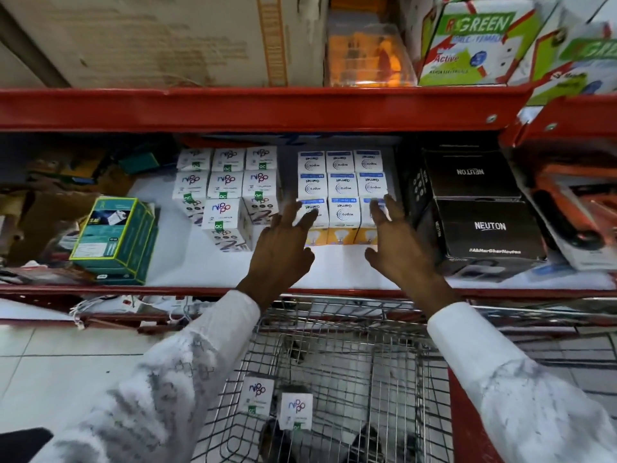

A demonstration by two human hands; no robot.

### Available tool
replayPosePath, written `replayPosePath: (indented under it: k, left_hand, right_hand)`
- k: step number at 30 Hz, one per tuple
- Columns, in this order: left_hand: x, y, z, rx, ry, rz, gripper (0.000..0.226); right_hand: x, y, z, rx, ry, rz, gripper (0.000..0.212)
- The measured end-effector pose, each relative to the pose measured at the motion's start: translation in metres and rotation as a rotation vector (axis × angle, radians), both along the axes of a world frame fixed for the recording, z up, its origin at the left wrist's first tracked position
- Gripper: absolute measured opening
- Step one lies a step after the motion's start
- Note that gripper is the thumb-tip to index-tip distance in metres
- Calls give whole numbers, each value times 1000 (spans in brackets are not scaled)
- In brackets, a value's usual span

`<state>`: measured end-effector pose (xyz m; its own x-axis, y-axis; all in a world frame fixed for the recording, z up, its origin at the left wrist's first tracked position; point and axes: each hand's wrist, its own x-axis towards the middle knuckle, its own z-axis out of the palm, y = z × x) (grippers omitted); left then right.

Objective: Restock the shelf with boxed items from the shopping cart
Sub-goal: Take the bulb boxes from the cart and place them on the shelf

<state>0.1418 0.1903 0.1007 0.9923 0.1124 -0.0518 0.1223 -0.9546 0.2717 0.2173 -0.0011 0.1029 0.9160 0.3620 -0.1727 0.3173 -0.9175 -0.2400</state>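
Note:
On the white shelf (pixel 200 262) stands a block of several white Wipro Garnet bulb boxes (pixel 344 188), in three columns. My left hand (pixel 287 248) reaches in with fingers spread, its fingertips on the front left box of the block. My right hand (pixel 397 242) is spread too, fingertips on the front right box. Neither hand holds anything. Left of the block sit several white Nippo boxes (pixel 227 188). Below, the wire shopping cart (pixel 334 355) holds two Nippo boxes (pixel 277 401).
Black Neuton boxes (pixel 484 215) stand right of the bulb block. A stack of teal boxes (pixel 117 238) sits at the shelf's front left, with clutter behind. A red shelf beam (pixel 267 108) crosses above, carrying a large carton and green-and-white boxes (pixel 474 41).

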Motion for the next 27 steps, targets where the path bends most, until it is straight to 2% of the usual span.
replayPosePath:
  k: [7, 10, 12, 15, 19, 21, 24, 27]
  left_hand:
    - [-122, 16, -44, 36, 79, -86, 89]
    - [-174, 24, -79, 57, 229, -123, 99]
    - [-200, 27, -103, 55, 377, -139, 104]
    - [-222, 27, -136, 70, 576, -215, 100]
    - [-232, 22, -167, 193, 720, -307, 99]
    - [-232, 17, -173, 239, 724, -319, 92]
    - [-227, 14, -173, 273, 617, -320, 76]
    - [-220, 13, -161, 260, 578, -317, 71]
  right_hand:
    - [-121, 1, -36, 30, -71, 129, 94]
    - [-173, 5, -71, 40, -32, 186, 85]
    - [-199, 10, -96, -2, 76, 257, 84]
    - [-226, 18, -135, -100, 294, 359, 92]
    - [-250, 29, -172, -242, 467, 421, 105]
    - [-258, 34, -181, -262, 502, 398, 102]
    - [-262, 39, -186, -229, 470, 360, 80]
    - [-259, 39, -178, -126, 444, 305, 66]
